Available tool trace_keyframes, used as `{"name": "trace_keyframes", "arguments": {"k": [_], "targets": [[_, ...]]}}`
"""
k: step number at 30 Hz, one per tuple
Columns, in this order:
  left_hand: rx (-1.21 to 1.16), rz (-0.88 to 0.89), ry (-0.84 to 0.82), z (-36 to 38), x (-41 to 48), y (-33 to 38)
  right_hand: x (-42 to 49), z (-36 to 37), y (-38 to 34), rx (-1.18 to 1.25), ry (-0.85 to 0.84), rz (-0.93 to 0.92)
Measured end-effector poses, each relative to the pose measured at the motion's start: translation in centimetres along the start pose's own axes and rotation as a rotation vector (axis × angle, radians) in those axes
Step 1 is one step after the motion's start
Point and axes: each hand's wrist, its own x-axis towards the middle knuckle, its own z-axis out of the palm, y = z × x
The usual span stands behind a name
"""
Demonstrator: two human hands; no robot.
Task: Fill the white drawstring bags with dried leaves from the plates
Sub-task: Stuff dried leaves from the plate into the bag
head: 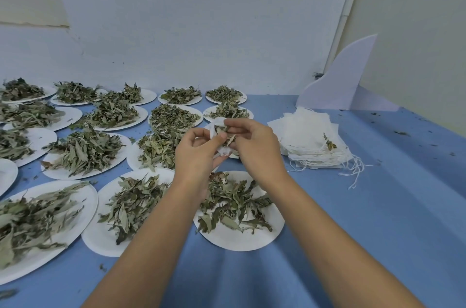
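Observation:
My left hand (198, 154) holds a small white drawstring bag (219, 126) by its mouth, above the table. My right hand (254, 146) pinches a tuft of dried leaves (228, 132) at the bag's opening. Directly below the hands lies a white plate (242, 237) with a thin layer of dried leaves. A stack of flat white drawstring bags (312, 136) sits to the right, strings trailing off its front edge, with one leaf scrap on top.
Many white plates heaped with dried leaves, such as one (83, 154) at the left, cover the left half of the blue table (378, 206). A white curved board (345, 80) leans at the back right. Leaf crumbs dot the cloth.

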Motion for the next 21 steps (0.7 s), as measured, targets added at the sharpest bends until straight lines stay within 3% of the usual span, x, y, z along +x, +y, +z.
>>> {"name": "trace_keyframes", "arguments": {"k": [9, 13, 18, 21], "targets": [[-0.037, -0.035, -0.101, 0.0, -0.3, 0.7, 0.2, -0.7, 0.4, -0.051, 0.112, -0.126], [-0.055, -0.07, -0.123, -0.4, -0.2, 1.1, 0.4, -0.9, 0.7, -0.395, 0.228, -0.196], [-0.064, -0.089, -0.166, -0.7, -0.2, 2.0, 0.8, -1.6, 0.9, -0.102, -0.038, 0.025], [0.103, -0.006, -0.088, -0.6, -0.3, 1.8, 0.6, -1.1, 1.1, -0.067, 0.012, 0.004]]}}
